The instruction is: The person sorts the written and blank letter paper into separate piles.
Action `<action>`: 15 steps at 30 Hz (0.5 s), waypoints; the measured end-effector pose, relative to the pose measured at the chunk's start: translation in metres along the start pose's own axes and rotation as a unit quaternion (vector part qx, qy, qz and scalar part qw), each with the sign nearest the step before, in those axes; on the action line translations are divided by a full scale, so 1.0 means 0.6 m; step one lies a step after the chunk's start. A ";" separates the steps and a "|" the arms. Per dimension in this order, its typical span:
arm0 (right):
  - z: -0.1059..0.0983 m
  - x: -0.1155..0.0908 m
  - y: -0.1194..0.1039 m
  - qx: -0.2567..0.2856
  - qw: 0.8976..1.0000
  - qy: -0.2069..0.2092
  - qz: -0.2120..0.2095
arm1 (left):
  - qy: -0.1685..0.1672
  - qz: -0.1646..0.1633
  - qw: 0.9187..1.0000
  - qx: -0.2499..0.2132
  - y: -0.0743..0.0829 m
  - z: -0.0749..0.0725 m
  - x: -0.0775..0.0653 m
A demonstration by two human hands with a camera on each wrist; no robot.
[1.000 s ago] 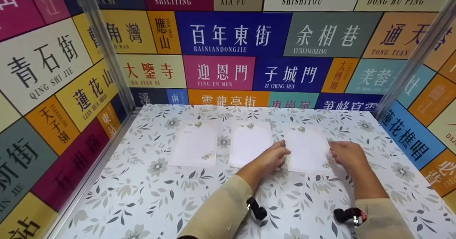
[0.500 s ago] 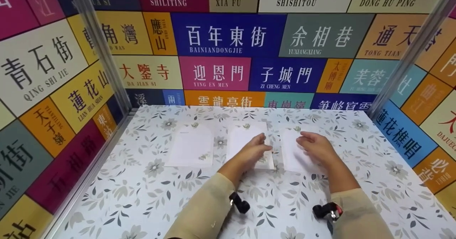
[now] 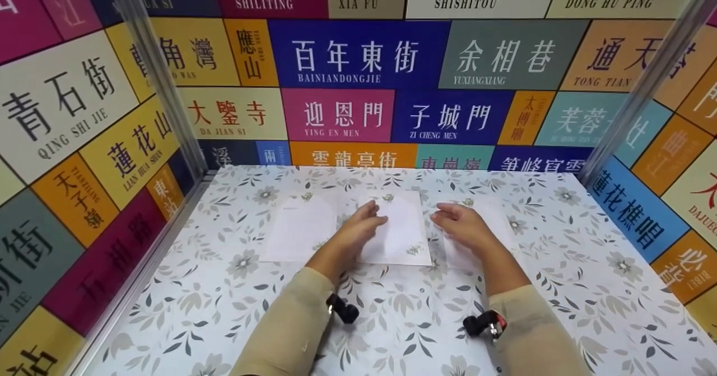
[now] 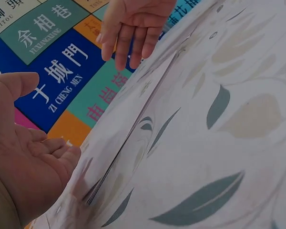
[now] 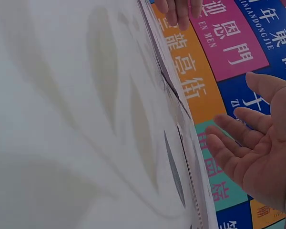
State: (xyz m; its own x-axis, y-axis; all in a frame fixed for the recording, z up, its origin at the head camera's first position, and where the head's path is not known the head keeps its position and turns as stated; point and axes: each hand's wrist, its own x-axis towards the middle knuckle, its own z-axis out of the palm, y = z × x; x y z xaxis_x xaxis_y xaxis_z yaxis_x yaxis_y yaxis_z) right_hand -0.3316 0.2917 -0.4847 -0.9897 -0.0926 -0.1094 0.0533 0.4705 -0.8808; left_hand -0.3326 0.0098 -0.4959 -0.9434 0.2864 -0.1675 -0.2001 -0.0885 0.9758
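Three pale writing sheets with small floral prints lie in a row: a left sheet [image 3: 299,230], a middle sheet [image 3: 402,227] and a right sheet [image 3: 497,216]. My left hand [image 3: 354,230] is at the middle sheet's left edge, overlapping it in the head view. Beyond that sheet's right edge, my right hand [image 3: 464,227] covers part of the right sheet. The palms face each other across the middle sheet. Loosely bent fingers with nothing between them show on the left hand [image 4: 31,157] in the left wrist view and on the right hand [image 5: 271,148] in the right wrist view.
A white tablecloth [image 3: 246,320] with grey leaves and flowers covers the table. Panels [image 3: 358,54] of coloured signs stand behind it and at both sides, with metal posts [image 3: 162,73] at the corners. Each sleeve carries a small black device [image 3: 343,310] at the wrist.
Both hands have moved left, from the right sheet's edges to either side of the middle sheet. The right sheet stays lying in its place. The head view has shifted slightly.
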 end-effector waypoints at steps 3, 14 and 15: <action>0.015 0.006 -0.009 -0.003 1.000 -0.003 -0.004 | 0.019 -0.018 1.000 0.003 0.007 -0.011 0.001; 0.027 0.006 -0.008 -0.043 0.999 -0.015 -0.018 | 0.034 -0.012 0.998 0.052 0.005 -0.028 0.002; 0.027 0.006 -0.007 -0.047 0.999 -0.018 -0.016 | 0.027 -0.010 0.998 0.064 0.004 -0.031 0.002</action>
State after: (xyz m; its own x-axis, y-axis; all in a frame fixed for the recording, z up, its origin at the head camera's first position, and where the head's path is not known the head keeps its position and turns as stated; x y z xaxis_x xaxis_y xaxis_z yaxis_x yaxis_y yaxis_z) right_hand -0.3330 0.2752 -0.4888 -0.9853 -0.1390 -0.0997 0.0076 0.5469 -0.8372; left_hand -0.3392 -0.0080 -0.4964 -0.9531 0.2343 -0.1915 -0.1872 0.0408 0.9815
